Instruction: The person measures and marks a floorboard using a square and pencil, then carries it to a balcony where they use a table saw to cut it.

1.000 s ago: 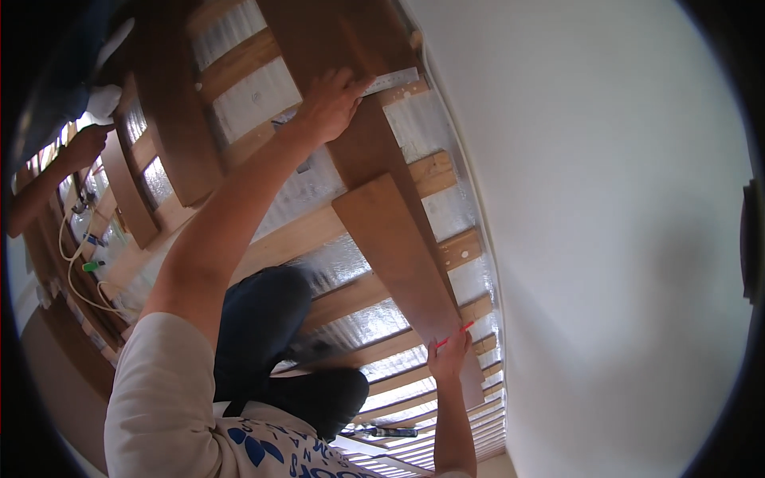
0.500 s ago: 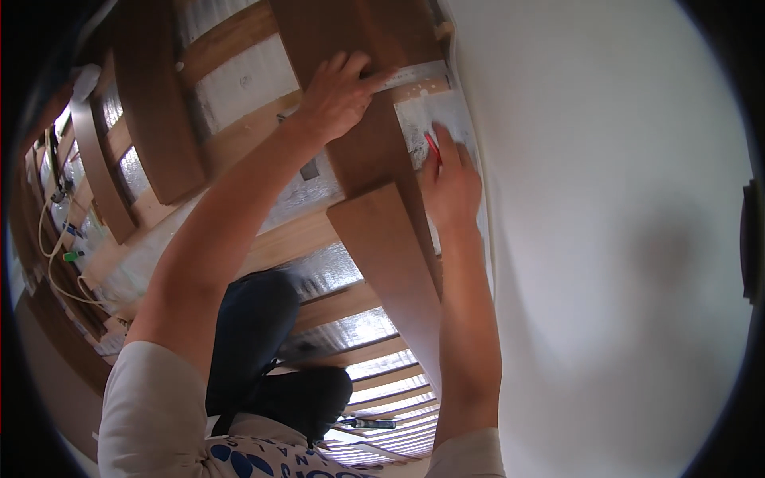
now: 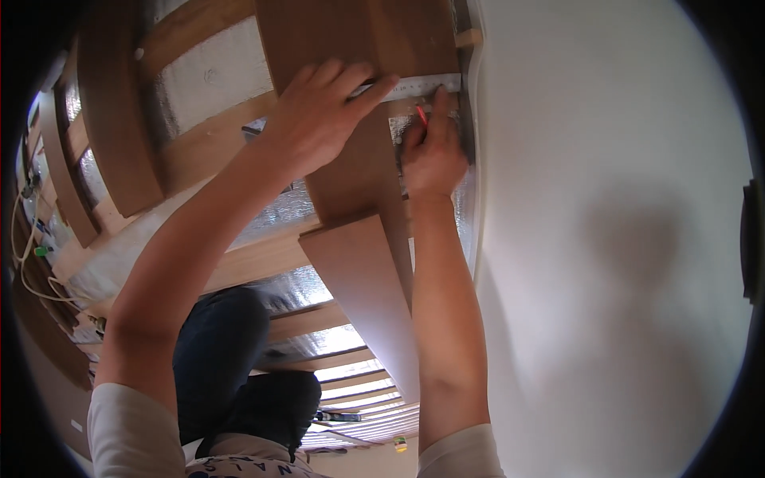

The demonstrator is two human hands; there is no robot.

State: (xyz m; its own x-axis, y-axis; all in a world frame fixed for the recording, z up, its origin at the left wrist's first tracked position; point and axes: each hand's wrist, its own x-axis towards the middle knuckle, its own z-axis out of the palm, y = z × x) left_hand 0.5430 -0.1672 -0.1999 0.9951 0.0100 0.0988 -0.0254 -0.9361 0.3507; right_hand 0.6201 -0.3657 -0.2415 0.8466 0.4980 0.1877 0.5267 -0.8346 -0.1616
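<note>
Half a second on, the right hand [image 3: 434,163] has moved up beside the metal ruler [image 3: 418,88], its index finger extended to the ruler's wall-side end and its grip closed round a red pencil [image 3: 421,116]. The ruler lies along the near edge of the brown floorboard [image 3: 414,36], so both hands are now together there. The left hand [image 3: 315,115] stays over its other end, fingers loosely bent; whether that grip pinches, I cannot tell.

A white wall [image 3: 574,143] fills the right. A pale cable [image 3: 21,269] curves at far left; a dark tool [image 3: 341,417] lies lower down.
</note>
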